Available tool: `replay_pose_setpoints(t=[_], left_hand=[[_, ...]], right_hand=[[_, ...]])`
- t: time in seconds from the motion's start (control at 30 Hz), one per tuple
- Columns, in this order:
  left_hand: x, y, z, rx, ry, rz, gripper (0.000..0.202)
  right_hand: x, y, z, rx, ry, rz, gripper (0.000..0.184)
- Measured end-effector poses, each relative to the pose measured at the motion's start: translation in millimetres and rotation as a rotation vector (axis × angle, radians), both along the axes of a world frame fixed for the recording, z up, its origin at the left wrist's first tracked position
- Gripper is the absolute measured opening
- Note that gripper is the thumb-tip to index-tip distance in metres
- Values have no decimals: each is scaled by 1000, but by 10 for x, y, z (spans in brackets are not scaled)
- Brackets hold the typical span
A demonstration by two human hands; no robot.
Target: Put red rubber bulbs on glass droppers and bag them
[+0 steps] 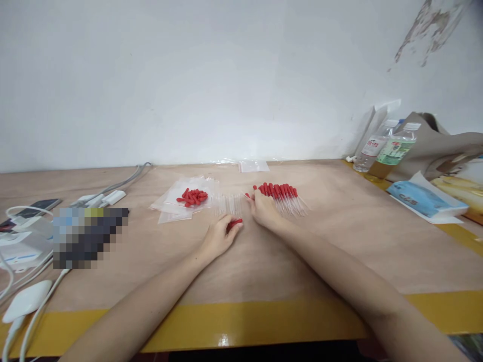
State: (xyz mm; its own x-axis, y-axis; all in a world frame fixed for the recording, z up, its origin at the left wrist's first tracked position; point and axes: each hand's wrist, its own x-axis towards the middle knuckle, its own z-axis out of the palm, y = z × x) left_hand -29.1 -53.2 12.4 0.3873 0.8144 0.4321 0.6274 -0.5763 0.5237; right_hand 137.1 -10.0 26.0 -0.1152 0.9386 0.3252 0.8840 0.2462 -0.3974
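Note:
My left hand (219, 235) rests on the table with its fingers curled round a small red rubber bulb (236, 222). Just beyond it lies a row of clear glass tubes (228, 203). My right hand (264, 208) lies at the left end of a pile of finished droppers with red bulbs (281, 196), its fingers closed on one dropper. A heap of loose red bulbs (193, 196) sits on clear plastic bags (177, 206) to the left.
Cables, chargers and phones (33, 216) crowd the table's left side. Two bottles (385, 148), a beige bag (441, 146) and a blue tissue pack (418, 198) stand at the right. A small clear bag (253, 166) lies by the wall. Yellow tape (241, 322) marks the near edge.

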Motion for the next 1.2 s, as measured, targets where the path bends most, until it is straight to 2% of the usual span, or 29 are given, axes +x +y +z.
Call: replay_pose_setpoints(t=[0.07,0.13,0.23,0.33,0.63,0.83,0.93,1.2], left_hand=[[21,-10,-10,-50,-21,-11,20],[29,-7,-18,-77,-38,-21,20],[30,-2,-30,-104,-55,-21,21],[30,-4,-48,-129,-77,6,22],[22,50,-117,-70,-157,-5,20],[34,40,-112,-61,-158,-15,20],[28,39,-116,-59,-156,-30,19],[-14,30,-79,-109,-134,-182,18]], right_hand=[[223,-137,-76,90,119,170,20],[413,-276,-167,199,162,280,21],[554,-450,-267,280,155,332,21],[532,-543,-294,280,133,379,20],[401,-570,-298,285,136,423,19],[397,-582,-265,281,155,347,20],[388,-574,-281,279,140,389,20],[497,-522,-287,210,86,487,18]])
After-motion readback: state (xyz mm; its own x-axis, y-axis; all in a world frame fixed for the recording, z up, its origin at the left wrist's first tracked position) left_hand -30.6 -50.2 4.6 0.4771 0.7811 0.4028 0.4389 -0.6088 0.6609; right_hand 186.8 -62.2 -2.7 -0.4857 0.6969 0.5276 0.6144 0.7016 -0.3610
